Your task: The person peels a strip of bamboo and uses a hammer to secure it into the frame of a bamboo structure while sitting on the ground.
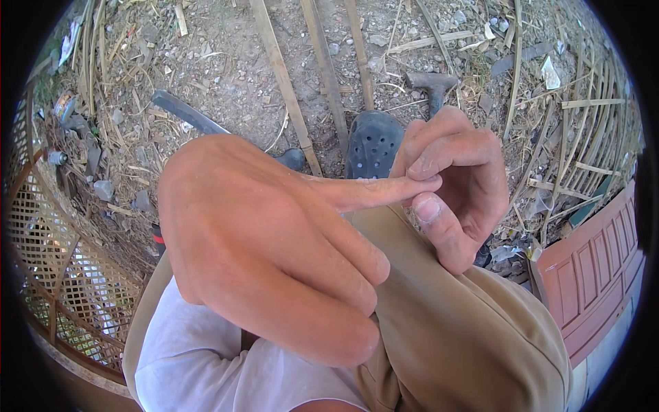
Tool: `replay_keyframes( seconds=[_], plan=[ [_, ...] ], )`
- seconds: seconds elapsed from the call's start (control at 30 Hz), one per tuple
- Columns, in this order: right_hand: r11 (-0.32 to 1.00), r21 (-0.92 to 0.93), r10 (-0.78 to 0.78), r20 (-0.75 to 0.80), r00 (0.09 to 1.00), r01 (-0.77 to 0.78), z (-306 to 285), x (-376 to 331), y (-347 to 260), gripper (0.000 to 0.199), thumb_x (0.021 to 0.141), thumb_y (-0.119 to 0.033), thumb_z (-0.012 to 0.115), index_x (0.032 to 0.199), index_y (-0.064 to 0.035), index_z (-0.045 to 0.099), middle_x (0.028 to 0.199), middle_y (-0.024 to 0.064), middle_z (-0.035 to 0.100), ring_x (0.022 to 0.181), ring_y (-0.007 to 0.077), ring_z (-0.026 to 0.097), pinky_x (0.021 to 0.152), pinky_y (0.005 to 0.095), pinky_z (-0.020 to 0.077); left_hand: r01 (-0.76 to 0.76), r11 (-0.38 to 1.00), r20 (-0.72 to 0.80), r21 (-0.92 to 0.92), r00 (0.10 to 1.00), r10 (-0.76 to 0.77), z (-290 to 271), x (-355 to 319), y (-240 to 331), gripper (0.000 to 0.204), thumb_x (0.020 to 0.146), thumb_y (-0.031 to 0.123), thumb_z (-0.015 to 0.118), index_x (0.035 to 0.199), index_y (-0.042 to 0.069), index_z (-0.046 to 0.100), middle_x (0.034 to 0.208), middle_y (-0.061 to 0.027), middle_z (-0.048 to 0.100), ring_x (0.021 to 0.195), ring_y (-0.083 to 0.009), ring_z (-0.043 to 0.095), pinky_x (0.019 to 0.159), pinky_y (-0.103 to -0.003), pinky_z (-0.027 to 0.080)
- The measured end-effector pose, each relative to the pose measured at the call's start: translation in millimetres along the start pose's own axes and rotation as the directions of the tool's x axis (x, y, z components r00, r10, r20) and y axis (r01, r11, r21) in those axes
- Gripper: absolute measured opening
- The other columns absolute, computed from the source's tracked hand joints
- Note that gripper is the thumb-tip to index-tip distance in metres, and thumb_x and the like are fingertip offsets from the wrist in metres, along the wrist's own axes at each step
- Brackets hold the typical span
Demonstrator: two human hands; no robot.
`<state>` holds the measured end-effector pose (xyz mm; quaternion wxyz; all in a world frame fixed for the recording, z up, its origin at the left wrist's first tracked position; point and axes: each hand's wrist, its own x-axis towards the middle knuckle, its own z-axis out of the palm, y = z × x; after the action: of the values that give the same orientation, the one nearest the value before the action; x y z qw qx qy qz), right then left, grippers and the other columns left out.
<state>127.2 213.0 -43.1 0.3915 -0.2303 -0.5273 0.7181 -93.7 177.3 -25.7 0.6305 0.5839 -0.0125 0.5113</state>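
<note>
Palm down, my left hand [268, 240] reaches across above my lap, its index finger stretched out to the right and the other fingers loosely bent. The thumb and fingers of my right hand [456, 185] close round the tip of that index finger [384, 191]. No tool shows in either hand. Beyond my left hand lies a long dark blade [189, 112], partly hidden by the hand. A hammer-like tool with a dark head [432, 81] stands behind my right hand, its lower part covered.
A dark clog with holes [374, 141] is on my foot. Wooden strips [288, 86] lie on littered dirt ground. Woven lattice [62, 250] curves along the left. At the right are a brown-red slatted panel [583, 268] and a bundle of thin bent strips [594, 130].
</note>
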Motion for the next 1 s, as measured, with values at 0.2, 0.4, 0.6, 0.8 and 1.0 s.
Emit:
replay_keyframes(
  seconds=[0.2,0.4,0.6,0.8,1.0],
  plan=[
    [0.987,-0.134,-0.077,0.113,0.991,0.092,-5.8,3.8,5.1,0.03,0.086,-0.009,0.067,0.107,0.0062,0.053,0.093,0.0161,0.053,0.067,0.0137,0.049,0.058,0.0271,0.0442,-0.013,1.0,0.024,-0.002,1.0,0.013,-1.0,0.9,-2.8,0.033,0.089,-0.008,0.061,0.063,0.01,0.051,0.067,-0.0034,0.047,0.057,-0.0183,0.047,0.11,-0.089,0.005],
    [0.997,-0.065,-0.034,0.082,0.996,0.039,-5.6,2.1,2.2,0.023,0.094,-0.013,0.06,0.108,0.0046,0.054,0.093,0.0166,0.054,0.067,0.0147,0.049,0.059,0.029,0.0433,0.023,1.0,0.052,-0.007,0.998,-0.023,-5.0,2.6,0.4,0.033,0.089,-0.008,0.059,0.063,0.01,0.052,0.068,-0.0044,0.05,0.058,-0.019,0.05,0.111,-0.088,0.006],
    [0.997,-0.03,0.069,0.088,0.994,-0.067,-7.3,3.8,-4.1,0.022,0.099,-0.016,0.054,0.108,0.0036,0.055,0.093,0.0171,0.055,0.067,0.0154,0.05,0.061,0.0307,0.0429,0.004,1.0,0.005,-0.012,1.0,-0.004,-2.3,1.1,-0.6,0.032,0.09,-0.008,0.058,0.064,0.009,0.052,0.068,-0.005,0.051,0.059,-0.0191,0.051,0.11,-0.088,0.006],
    [0.998,-0.056,-0.012,0.092,0.996,0.017,-5.8,2.6,2.6,0.022,0.096,-0.014,0.056,0.108,0.0047,0.055,0.093,0.0171,0.055,0.067,0.0152,0.05,0.06,0.0301,0.0424,0.018,1.0,0.039,-0.005,0.999,-0.018,-5.2,2.5,0.7,0.033,0.091,-0.007,0.058,0.064,0.01,0.052,0.068,-0.0042,0.049,0.057,-0.0184,0.049,0.109,-0.089,0.006],
    [0.994,-0.089,-0.061,0.093,0.994,0.069,-5.9,2.5,6.0,0.026,0.088,-0.009,0.064,0.107,0.0057,0.054,0.093,0.0169,0.055,0.068,0.0146,0.05,0.06,0.0277,0.0419,0.014,1.0,0.023,-0.012,1.0,-0.013,-3.8,1.5,-1.1,0.033,0.091,-0.007,0.058,0.064,0.01,0.052,0.068,-0.0037,0.047,0.056,-0.0182,0.048,0.109,-0.09,0.005]
  ],
)
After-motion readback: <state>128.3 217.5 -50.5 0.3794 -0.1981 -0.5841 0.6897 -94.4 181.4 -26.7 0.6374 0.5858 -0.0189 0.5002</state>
